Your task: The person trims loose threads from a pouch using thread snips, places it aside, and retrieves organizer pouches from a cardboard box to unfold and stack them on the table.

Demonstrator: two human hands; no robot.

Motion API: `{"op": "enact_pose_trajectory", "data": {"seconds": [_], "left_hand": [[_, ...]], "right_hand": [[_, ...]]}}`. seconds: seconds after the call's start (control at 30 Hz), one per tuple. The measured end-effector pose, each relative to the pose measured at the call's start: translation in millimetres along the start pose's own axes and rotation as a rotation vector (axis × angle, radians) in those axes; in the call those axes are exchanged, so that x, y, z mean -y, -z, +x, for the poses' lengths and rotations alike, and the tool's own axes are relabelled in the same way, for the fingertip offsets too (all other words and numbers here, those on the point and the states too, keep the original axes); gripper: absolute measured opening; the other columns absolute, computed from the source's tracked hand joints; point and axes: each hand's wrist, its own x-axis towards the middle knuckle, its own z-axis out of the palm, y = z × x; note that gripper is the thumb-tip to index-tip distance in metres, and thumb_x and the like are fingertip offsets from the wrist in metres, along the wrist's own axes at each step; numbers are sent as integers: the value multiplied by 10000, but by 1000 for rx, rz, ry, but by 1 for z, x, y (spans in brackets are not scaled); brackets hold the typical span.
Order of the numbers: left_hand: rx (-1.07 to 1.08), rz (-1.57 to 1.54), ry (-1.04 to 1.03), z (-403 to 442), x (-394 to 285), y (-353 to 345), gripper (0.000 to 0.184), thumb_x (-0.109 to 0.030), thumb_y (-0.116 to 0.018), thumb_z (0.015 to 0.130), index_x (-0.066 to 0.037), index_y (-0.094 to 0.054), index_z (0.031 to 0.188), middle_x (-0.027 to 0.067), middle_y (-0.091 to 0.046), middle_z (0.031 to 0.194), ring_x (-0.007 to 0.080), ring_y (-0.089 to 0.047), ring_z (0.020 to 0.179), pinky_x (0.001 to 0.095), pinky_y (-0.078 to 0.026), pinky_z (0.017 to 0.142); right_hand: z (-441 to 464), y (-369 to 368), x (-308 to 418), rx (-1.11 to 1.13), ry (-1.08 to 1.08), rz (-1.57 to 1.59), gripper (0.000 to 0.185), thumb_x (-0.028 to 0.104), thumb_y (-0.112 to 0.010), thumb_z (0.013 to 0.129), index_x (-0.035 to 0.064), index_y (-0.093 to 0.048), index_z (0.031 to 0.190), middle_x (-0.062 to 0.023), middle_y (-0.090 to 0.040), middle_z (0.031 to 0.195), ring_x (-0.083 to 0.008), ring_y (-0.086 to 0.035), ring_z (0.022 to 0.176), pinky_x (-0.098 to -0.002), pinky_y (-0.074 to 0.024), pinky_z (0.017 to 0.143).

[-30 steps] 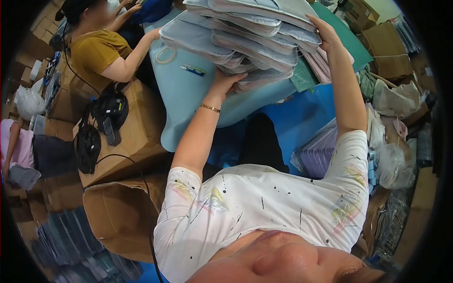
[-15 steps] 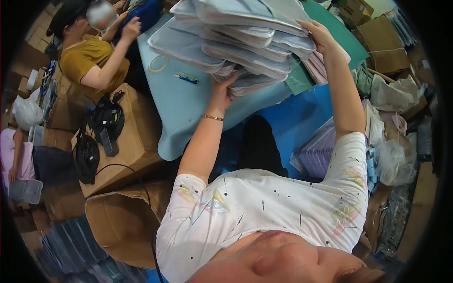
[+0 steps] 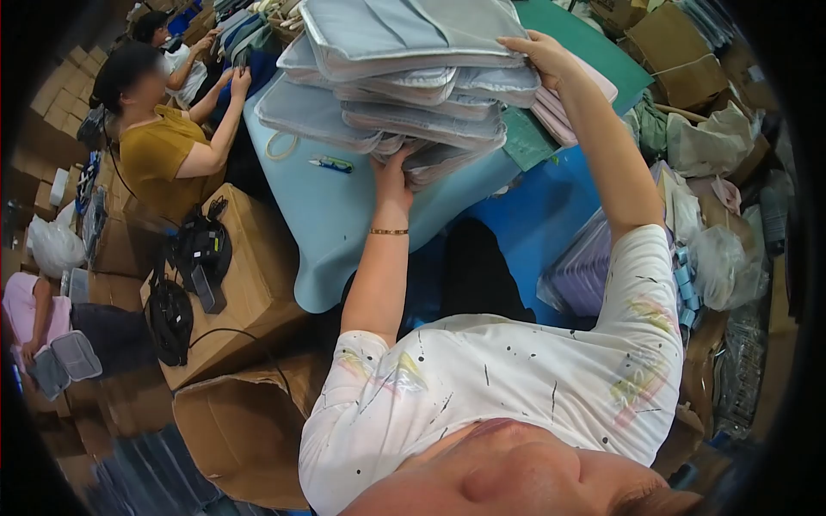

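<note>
A tall, uneven stack of grey fabric pouches [image 3: 422,82] with pale piped edges is held over the near part of a light-blue table [image 3: 331,228]. My left hand [image 3: 393,176] grips the stack low on its near side, fingers partly hidden beneath the lower pouches. At the upper right corner my right hand [image 3: 542,60] is closed on the edge of the top pouches. A green-handled cutter or pen [image 3: 331,163] and a ring of tape [image 3: 280,145] lie on the table left of the stack. Pink folded pouches [image 3: 555,116] sit to the right, behind my right forearm.
A person in a mustard top [image 3: 159,155] works at the table's left; another sits beyond. At far left, a person in pink holds an open grey case [image 3: 64,361]. Black bags lie on a cardboard box [image 3: 249,267], with an open carton [image 3: 245,430] below. Purple wrapped goods [image 3: 576,267] stand right.
The stack and both my hands have shifted slightly left in view, and the top pouch sits flatter. The person in mustard has lowered their raised hand. The far-left person's case is now opened out.
</note>
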Motion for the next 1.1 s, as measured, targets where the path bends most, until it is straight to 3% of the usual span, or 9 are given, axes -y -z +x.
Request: {"op": "enact_pose_trajectory", "data": {"seconds": [0.23, 0.33, 0.5, 0.73, 0.83, 0.93, 1.1], "left_hand": [[59, -145, 161, 29, 12, 28, 616, -49, -648, 794, -96, -401, 1356, 87, -483, 1324, 273, -464, 1235, 439, -411, 1029], [20, -135, 45, 23, 13, 22, 521, -39, -631, 791, -70, -473, 1287, 81, -541, 1250, 256, -498, 1196, 441, -420, 1025], [56, -210, 61, 6, 9, 18, 569, -12, -605, 788, -98, -440, 1325, 78, -520, 1280, 259, -495, 1199, 443, -415, 1025], [94, -236, 24, 1, 20, 19, 579, 6, -600, 795, -114, -430, 1336, 65, -518, 1281, 249, -496, 1200, 434, -400, 1037], [114, -173, -36, 2, 38, 8, 530, -85, -617, 799, -68, -465, 1307, 103, -506, 1290, 291, -466, 1221, 469, -345, 1072], [210, -278, 73, 11, 57, -12, 579, 4, -614, 812, -111, -423, 1347, 53, -510, 1304, 237, -491, 1205, 396, -375, 1057], [182, -270, 72, 12, 90, -56, 626, 33, -620, 822, -116, -378, 1380, 52, -488, 1335, 233, -480, 1218, 396, -378, 1063]], "right_hand": [[-4, -7, 2, 21, -21, 12, 453, 215, -732, 829, -72, -580, 1145, -159, -640, 1042, -212, -641, 909, -346, -541, 783], [-6, -13, 4, -1, -21, 38, 463, 214, -732, 828, -79, -575, 1150, -166, -639, 1046, -210, -644, 907, -348, -546, 771], [-15, -10, 11, 28, -33, 126, 480, 139, -734, 812, -98, -542, 1182, -198, -629, 1078, -253, -658, 937, -365, -560, 804], [-39, -10, 28, -11, 31, 47, 493, 216, -733, 829, -80, -554, 1179, -162, -636, 1047, -212, -656, 905, -325, -558, 780], [-51, 5, 35, -11, 61, 17, 491, 227, -735, 828, -67, -555, 1178, -154, -633, 1045, -201, -653, 907, -319, -558, 786], [-56, 28, 36, -12, 59, 0, 483, 236, -737, 828, -55, -560, 1170, -145, -632, 1039, -188, -649, 900, -317, -558, 786], [-50, 73, 19, -75, -8, -40, 472, 239, -739, 826, -50, -566, 1157, -129, -631, 1022, -177, -644, 885, -313, -559, 778]]}}
